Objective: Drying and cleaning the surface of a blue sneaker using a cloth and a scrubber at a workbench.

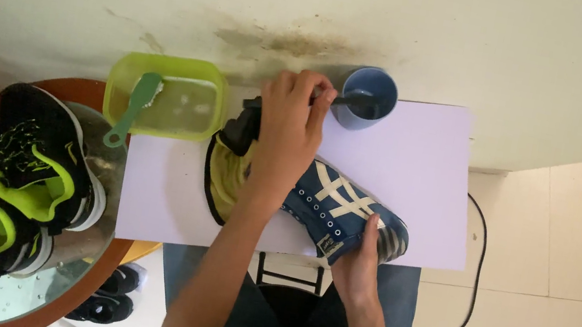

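Blue shoe on bench: my right hand grips toe, keep steady. My left hand pinches brush, dipped in cup behind shoe; load lightly.

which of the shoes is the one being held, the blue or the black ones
The blue shoe with white stripes on the white board; the right hand grips its toe. The black and lime shoes sit untouched on the round table.

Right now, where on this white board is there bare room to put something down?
The white board is bare right of the blue shoe, below the blue cup. A smaller bare patch lies at its left, under the green tub. The middle is crowded by the shoe and both hands; the round table holds black-and-lime shoes.
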